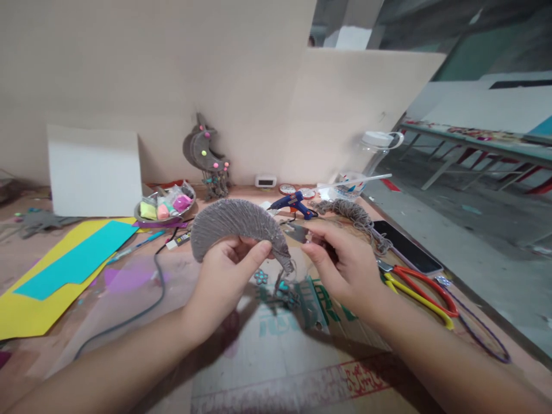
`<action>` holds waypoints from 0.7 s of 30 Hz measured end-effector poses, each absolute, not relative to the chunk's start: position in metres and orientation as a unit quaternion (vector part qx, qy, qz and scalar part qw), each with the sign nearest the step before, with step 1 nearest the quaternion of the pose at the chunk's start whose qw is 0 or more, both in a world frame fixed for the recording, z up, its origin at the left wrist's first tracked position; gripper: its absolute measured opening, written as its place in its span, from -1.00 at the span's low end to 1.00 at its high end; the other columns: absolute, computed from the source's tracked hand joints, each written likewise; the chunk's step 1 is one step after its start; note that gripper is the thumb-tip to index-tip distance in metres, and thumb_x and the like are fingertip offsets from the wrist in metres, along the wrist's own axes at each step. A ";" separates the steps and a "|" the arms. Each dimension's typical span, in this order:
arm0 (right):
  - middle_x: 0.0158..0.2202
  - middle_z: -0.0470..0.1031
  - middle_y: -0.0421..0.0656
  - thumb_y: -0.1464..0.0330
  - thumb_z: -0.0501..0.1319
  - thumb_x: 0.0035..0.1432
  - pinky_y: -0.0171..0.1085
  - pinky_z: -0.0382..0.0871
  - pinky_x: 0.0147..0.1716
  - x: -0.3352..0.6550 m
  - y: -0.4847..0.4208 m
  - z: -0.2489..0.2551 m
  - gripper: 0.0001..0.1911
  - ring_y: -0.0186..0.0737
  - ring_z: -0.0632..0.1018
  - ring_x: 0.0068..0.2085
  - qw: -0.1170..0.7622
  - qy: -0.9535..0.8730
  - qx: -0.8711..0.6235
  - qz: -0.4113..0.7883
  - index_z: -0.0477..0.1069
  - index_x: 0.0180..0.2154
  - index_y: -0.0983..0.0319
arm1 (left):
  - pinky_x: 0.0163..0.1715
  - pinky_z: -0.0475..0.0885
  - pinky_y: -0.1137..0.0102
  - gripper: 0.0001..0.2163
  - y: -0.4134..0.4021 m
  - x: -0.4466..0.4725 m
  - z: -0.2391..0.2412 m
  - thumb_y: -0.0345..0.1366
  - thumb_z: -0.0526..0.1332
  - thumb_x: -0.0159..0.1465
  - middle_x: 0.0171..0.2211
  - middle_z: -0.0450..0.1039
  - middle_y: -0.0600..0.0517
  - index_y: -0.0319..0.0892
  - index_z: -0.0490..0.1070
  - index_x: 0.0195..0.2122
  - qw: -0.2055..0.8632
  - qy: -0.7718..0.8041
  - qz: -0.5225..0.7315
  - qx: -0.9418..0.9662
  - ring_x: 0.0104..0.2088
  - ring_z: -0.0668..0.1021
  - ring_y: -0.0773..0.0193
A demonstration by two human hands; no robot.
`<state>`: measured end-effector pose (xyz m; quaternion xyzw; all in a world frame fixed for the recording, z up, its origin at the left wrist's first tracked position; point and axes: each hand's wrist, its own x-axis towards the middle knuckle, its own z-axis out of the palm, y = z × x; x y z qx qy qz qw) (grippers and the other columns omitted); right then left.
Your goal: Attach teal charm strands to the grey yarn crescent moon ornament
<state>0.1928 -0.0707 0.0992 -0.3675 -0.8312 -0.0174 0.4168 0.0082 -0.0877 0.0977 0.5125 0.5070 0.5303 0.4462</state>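
A crescent moon wrapped in grey yarn (pixel 235 217) is gripped by my left hand (pixel 224 270), thumb on the front near its inner curve. From the tip on the right hangs a tangle of grey strands with turquoise bits (pixel 285 292). Close to that tip, my right hand (pixel 342 259) is closed in a pinch; something tiny and pale shows at the fingertips, too small to name. A small turquoise flower (pixel 260 276) appears just below my left thumb. Behind the crescent lies a blue glue gun (pixel 290 201).
Scissors with red and yellow handles (pixel 426 292), a phone (pixel 407 247) and grey yarn (pixel 351 214) lie at right, near a water bottle (pixel 373 150). Yellow and turquoise sheets (pixel 77 259) lie left, beside a clay bowl (pixel 140 221). A decorated crescent (pixel 202 150) stands against the wall.
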 end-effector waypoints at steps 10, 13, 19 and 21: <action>-0.27 0.54 -0.12 0.34 0.14 0.23 -0.31 0.34 -0.33 0.194 -0.071 0.092 -0.80 -0.25 0.53 -0.29 0.365 -0.856 -0.351 -0.100 0.35 -0.11 0.27 | -0.37 0.40 0.45 -0.77 -0.090 0.003 0.087 -0.11 0.27 0.15 -0.46 0.57 0.05 -0.18 0.51 -0.44 0.379 0.529 0.499 0.572 -0.41 0.56 0.28; -0.26 0.54 -0.11 0.35 0.14 0.24 -0.31 0.34 -0.32 0.193 -0.070 0.091 -0.80 -0.25 0.54 -0.29 0.364 -0.857 -0.350 -0.105 0.35 -0.11 0.27 | -0.37 0.40 0.44 -0.74 -0.090 0.003 0.087 -0.08 0.27 0.14 -0.46 0.57 0.04 -0.19 0.51 -0.43 0.370 0.549 0.494 0.563 -0.41 0.55 0.27; -0.26 0.56 -0.09 0.35 0.13 0.25 -0.32 0.37 -0.30 0.194 -0.070 0.090 -0.78 -0.24 0.55 -0.26 0.362 -0.858 -0.355 -0.084 0.37 -0.10 0.30 | -0.38 0.40 0.47 -0.76 -0.090 0.003 0.089 -0.10 0.28 0.14 -0.46 0.56 0.04 -0.20 0.51 -0.42 0.364 0.547 0.505 0.559 -0.42 0.55 0.30; -0.25 0.56 -0.08 0.35 0.12 0.25 -0.31 0.38 -0.30 0.194 -0.070 0.090 -0.77 -0.24 0.56 -0.25 0.363 -0.857 -0.360 -0.070 0.38 -0.10 0.31 | -0.35 0.40 0.47 -0.77 -0.091 0.004 0.090 -0.10 0.28 0.14 -0.44 0.57 0.05 -0.19 0.51 -0.41 0.361 0.549 0.506 0.560 -0.41 0.55 0.30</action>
